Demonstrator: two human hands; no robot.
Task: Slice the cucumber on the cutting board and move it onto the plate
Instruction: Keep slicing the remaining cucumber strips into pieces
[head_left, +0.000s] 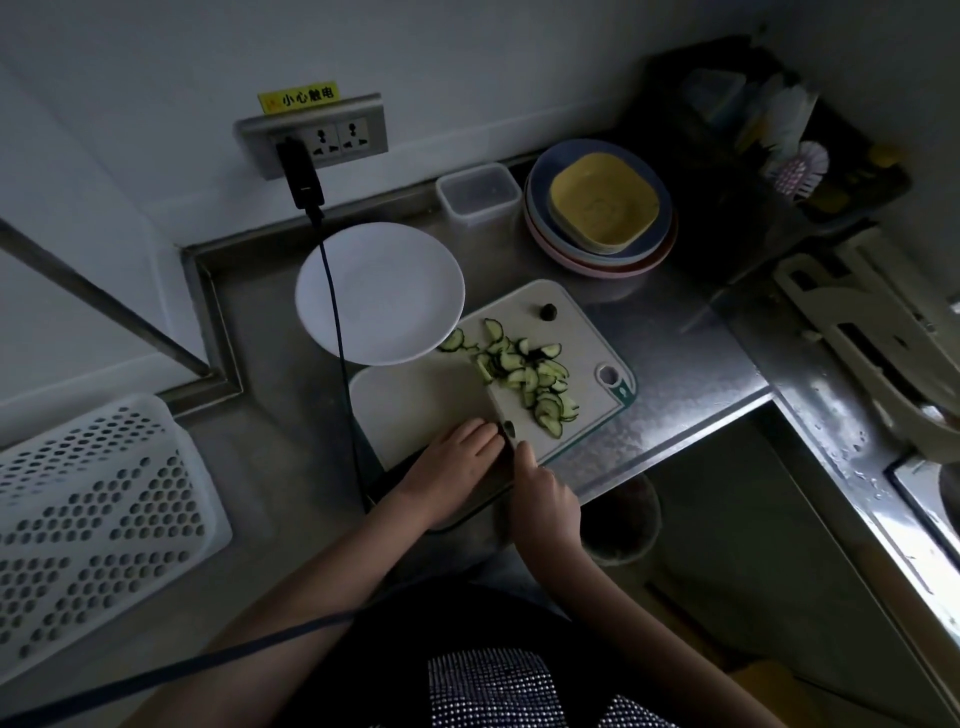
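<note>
Slices (530, 376) of cucumber lie scattered over the right half of the board (415, 405), with a dark end stub (547, 311) apart at its far edge. In the head view, the left hand (460, 467) presses curled fingers on what seems the last cucumber bit at the near edge. The right hand (545, 499) holds the knife (491, 400), its broad blade lying over the board's left half.

The plate (379, 291) sits just beyond, its rim overlapping the board's far left corner, and holds no cucumber yet.

Risks, as I judge them: left fingertips sit very close to the blade, and dim light makes the edge hard to read. The board's near end overhangs the counter (649, 415) edge, so hard pressure there could tip it. The hanging cable (340, 353) crosses plate and board, and could snag during the transfer. Free room lies rightward on the counter.
</note>
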